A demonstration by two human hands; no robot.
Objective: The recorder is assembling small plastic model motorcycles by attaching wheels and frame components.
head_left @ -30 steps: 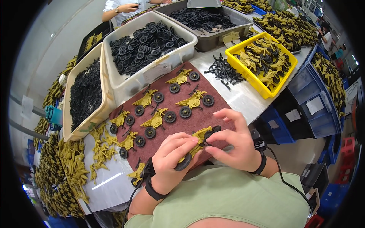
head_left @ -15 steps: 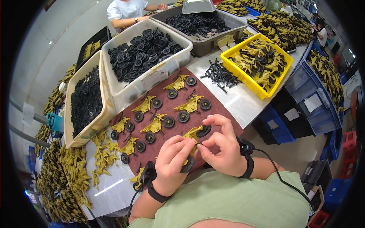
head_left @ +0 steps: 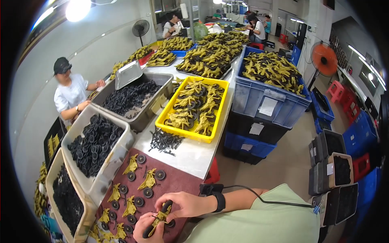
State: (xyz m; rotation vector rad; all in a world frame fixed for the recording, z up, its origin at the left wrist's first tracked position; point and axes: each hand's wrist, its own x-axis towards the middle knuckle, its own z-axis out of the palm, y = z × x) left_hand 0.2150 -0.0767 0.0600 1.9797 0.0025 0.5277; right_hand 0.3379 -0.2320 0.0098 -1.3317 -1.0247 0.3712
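Observation:
Both of my hands hold one toy motorcycle point(head_left: 161, 216), with a yellow body and a black wheel at each end. My left hand point(head_left: 145, 227) is closed around the nearer wheel end, low in the view. At the far wheel, my right hand point(head_left: 184, 205) grips with thumb and fingers, covering part of the body. On the maroon mat point(head_left: 178, 178) beside them lie several yellow motorcycle bodies point(head_left: 130, 207), each with loose black wheels point(head_left: 139, 201) next to it. Another wheel point(head_left: 171, 224) shows just under my right hand.
Left of the mat stand a white bin point(head_left: 121, 150) of black wheels and a cream bin point(head_left: 87, 210) of small black parts. Beyond are a grey bin point(head_left: 149, 115), loose black parts point(head_left: 166, 141) and a yellow tray point(head_left: 184, 133) of motorcycles. A stacked blue crate point(head_left: 249, 95) borders the table's right.
The view has swung up and to the right, showing more of the room. My hands have turned the motorcycle, and my right hand has gone from a fingertip pinch to gripping its far wheel end.

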